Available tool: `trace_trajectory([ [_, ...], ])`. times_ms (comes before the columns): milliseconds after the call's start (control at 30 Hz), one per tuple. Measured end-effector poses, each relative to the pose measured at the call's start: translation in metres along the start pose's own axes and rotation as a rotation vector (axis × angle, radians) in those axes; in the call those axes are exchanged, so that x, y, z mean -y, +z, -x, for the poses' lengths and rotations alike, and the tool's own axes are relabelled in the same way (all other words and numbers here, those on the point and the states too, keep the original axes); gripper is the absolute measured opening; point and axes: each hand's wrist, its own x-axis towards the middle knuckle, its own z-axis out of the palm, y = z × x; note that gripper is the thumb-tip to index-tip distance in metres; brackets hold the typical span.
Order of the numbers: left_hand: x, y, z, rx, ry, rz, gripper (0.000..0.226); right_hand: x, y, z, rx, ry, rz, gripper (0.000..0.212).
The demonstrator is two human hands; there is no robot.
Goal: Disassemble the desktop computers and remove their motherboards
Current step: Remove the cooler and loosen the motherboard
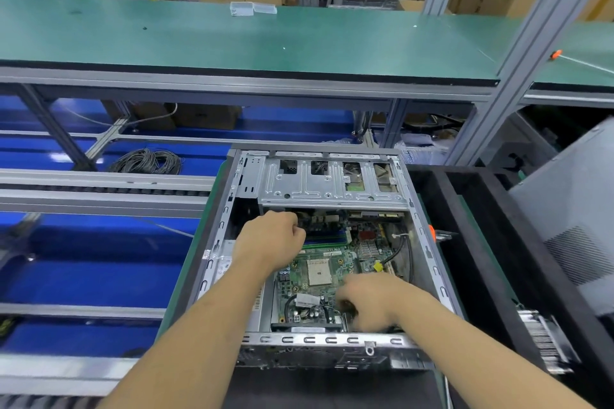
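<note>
Down at the near edge of the counter (181,279), an opened desktop case (319,340) lies on its side with its cover off, the green motherboard (319,262) sitting flat on its floor, walled in by the steel rim on all 4 sides. Both bare hands reach over the near rim into the cavity. The left hand (270,237) is at the far left of the board, just under the edge of the silver drive cage (332,181); its fingers are curled tight, but whether they clamp on anything I cannot tell, since the knuckles hide it. The right hand (372,300) hovers low over the near right corner of the board, blurred, its fingers bent down among the black cables (309,307); what they hold, if anything, I cannot tell. The bare CPU socket (319,272) shows between the 2 hands. A black cable with a yellow tag (377,266) runs along the right side, close to the case wall. An orange clip (431,232) sits on the right rim. Left of the case, blue conveyor lanes (83,279) run between metal rails, with a coil of grey wire (146,161) lying on one. Right of the case stands a dark frame (465,242), and beyond it a grey side panel (571,209) leans. Across the far side stretches a long green bench top (232,36).
</note>
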Motion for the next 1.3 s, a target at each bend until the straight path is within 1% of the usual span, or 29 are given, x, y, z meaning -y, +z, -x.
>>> trace_trajectory([
  [67,0.0,0.001,-0.001,0.003,0.001,-0.005,0.025,0.001,0.003,-0.002,0.127,-0.024,-0.032,0.047],
  [100,0.0,0.001,-0.001,0.005,0.003,-0.01,0.025,0.002,0.005,-0.004,0.159,-0.029,-0.024,0.047],
  [133,0.0,0.001,-0.001,0.006,0.004,-0.013,0.025,0.004,0.005,-0.007,0.165,-0.036,0.006,0.042],
  [200,-0.001,0.0,-0.001,0.008,-0.004,-0.008,0.025,0.008,0.005,-0.012,0.123,-0.067,0.116,0.027],
  [233,-0.001,0.0,0.0,0.008,-0.007,-0.004,0.025,0.01,0.006,-0.014,0.102,-0.085,0.171,0.023],
  [300,-0.001,-0.001,0.0,0.005,-0.009,-0.004,0.024,0.013,0.006,-0.018,0.095,-0.109,0.229,0.019],
  [400,-0.002,-0.002,0.001,0.004,-0.015,0.005,0.025,0.015,0.005,-0.022,0.074,-0.118,0.241,0.015],
  [567,-0.001,-0.003,0.001,0.001,-0.01,0.023,0.026,0.004,0.004,-0.016,-0.118,-0.09,0.208,0.021],
  [700,-0.001,-0.004,0.001,0.012,0.004,0.012,0.026,0.0,0.001,-0.013,-0.162,-0.046,0.209,0.02],
  [800,-0.003,-0.003,0.001,0.038,0.056,-0.037,0.023,-0.001,0.001,-0.015,-0.173,-0.027,0.25,0.024],
  [933,-0.006,-0.003,0.002,0.085,0.125,-0.131,0.021,0.003,0.004,-0.025,-0.124,-0.031,0.275,0.028],
  [1000,-0.005,-0.002,0.002,0.101,0.147,-0.154,0.02,0.002,0.005,-0.029,-0.095,-0.034,0.225,0.03],
  [1033,-0.005,-0.003,0.003,0.1,0.144,-0.148,0.02,-0.001,0.006,-0.031,-0.074,-0.025,0.158,0.031],
  [1100,-0.004,-0.003,0.002,0.087,0.121,-0.107,0.02,-0.009,0.008,-0.031,-0.035,0.012,-0.114,0.035],
  [1133,-0.003,-0.003,0.001,0.081,0.105,-0.085,0.02,-0.015,0.007,-0.032,-0.073,0.051,-0.273,0.036],
  [1167,-0.003,-0.003,0.0,0.079,0.09,-0.067,0.021,-0.02,0.005,-0.035,-0.173,0.117,-0.398,0.034],
  [1233,-0.003,-0.004,-0.001,0.083,0.07,-0.05,0.021,-0.029,-0.004,-0.044,-0.448,0.256,-0.498,0.025],
  [1267,-0.002,-0.004,-0.002,0.084,0.064,-0.047,0.021,-0.03,-0.008,-0.048,-0.517,0.28,-0.521,0.028],
  [1300,-0.002,-0.003,-0.002,0.081,0.061,-0.042,0.021,-0.03,-0.011,-0.052,-0.524,0.265,-0.542,0.041],
])
